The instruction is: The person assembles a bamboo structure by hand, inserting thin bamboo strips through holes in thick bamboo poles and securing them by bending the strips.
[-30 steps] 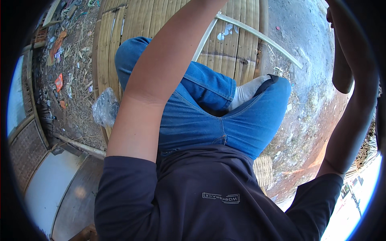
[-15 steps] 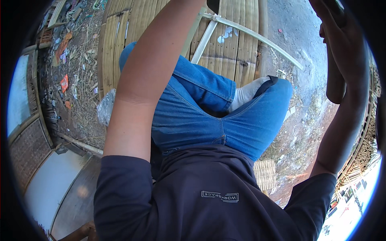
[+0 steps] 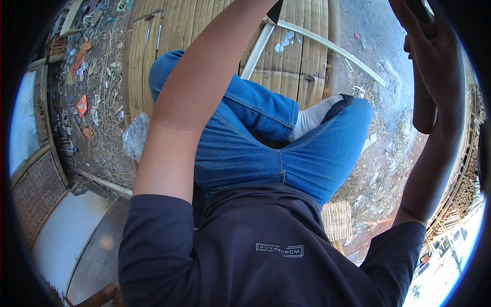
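My left forearm [image 3: 199,87] reaches up past the top edge, and the left hand itself lies outside the picture. Beside where that arm leaves the view, the tip of a dark, pointed, flat piece [image 3: 275,12] shows; what it belongs to is hidden. Below it, a pale split strip [image 3: 258,51] and a longer curved pale strip [image 3: 335,47] meet near the top. At the upper right, my right hand [image 3: 434,56] is closed around a dark, thick, round-ended bar [image 3: 424,117], whose lower end sticks out beside my wrist.
Under my crossed, jeans-clad legs [image 3: 245,148] is a bamboo-slat platform [image 3: 143,51]. A clear plastic bag [image 3: 136,138] lies at its left edge. Litter and dry stalks cover the ground [image 3: 102,66] at left. Small white scraps [image 3: 280,47] lie between the strips.
My left forearm has shifted slightly right, and the dark pointed piece has moved right and down with it, over the strips' meeting point. My right hand has moved slightly left with the bar.
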The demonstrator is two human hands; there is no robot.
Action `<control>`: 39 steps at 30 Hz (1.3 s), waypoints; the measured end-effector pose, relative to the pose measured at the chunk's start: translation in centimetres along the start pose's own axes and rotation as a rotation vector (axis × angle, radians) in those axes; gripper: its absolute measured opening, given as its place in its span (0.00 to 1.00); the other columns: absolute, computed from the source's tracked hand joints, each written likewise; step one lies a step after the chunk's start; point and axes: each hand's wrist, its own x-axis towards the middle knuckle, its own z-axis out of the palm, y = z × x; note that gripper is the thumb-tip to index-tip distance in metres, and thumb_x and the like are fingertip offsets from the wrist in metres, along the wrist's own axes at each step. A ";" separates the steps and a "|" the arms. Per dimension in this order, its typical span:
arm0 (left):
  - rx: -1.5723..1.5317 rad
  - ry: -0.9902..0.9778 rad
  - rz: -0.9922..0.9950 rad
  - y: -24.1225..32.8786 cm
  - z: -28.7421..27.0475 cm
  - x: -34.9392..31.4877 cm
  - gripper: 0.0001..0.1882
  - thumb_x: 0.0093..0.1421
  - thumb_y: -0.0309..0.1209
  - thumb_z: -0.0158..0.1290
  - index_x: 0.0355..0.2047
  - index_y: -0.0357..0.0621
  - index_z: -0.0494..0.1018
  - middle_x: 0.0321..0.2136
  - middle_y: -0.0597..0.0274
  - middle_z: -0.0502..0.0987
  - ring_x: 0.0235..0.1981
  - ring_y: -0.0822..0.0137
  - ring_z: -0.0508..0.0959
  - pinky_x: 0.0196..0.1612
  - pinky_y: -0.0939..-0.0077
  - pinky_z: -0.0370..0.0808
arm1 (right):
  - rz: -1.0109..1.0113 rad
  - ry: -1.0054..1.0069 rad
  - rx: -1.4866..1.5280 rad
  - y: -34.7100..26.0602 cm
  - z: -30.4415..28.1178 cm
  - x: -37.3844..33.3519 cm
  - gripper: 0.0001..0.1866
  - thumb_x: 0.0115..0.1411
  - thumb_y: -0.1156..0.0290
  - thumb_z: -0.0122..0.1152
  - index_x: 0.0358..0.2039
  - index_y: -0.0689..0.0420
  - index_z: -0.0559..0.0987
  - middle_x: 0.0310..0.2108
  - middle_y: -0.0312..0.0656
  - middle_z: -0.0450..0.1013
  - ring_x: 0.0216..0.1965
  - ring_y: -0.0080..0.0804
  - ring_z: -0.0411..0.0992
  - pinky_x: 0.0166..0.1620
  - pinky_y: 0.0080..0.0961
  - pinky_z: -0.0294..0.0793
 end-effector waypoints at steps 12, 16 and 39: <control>-0.540 -0.391 -0.565 -1.2 -0.4 3.0 0.11 0.62 0.26 0.57 0.22 0.41 0.71 0.14 0.63 0.73 0.11 0.70 0.73 0.15 0.74 0.70 | 0.007 0.015 0.020 0.6 1.1 0.0 0.37 0.66 0.57 0.67 0.69 0.61 0.65 0.31 0.41 0.78 0.21 0.21 0.71 0.24 0.22 0.73; -0.662 -0.450 -0.636 -2.6 -0.2 3.6 0.13 0.62 0.25 0.57 0.22 0.44 0.67 0.13 0.66 0.69 0.10 0.71 0.69 0.14 0.74 0.66 | 0.008 0.021 0.023 0.7 1.4 0.1 0.38 0.66 0.57 0.67 0.70 0.60 0.65 0.31 0.41 0.78 0.21 0.21 0.71 0.24 0.22 0.73; -0.635 -0.485 -0.689 -4.2 -0.7 4.5 0.11 0.62 0.27 0.56 0.24 0.46 0.66 0.14 0.67 0.68 0.12 0.72 0.69 0.14 0.73 0.67 | -0.003 0.044 -0.147 -0.6 2.4 -0.6 0.37 0.65 0.61 0.67 0.70 0.60 0.65 0.32 0.42 0.79 0.21 0.22 0.72 0.23 0.23 0.74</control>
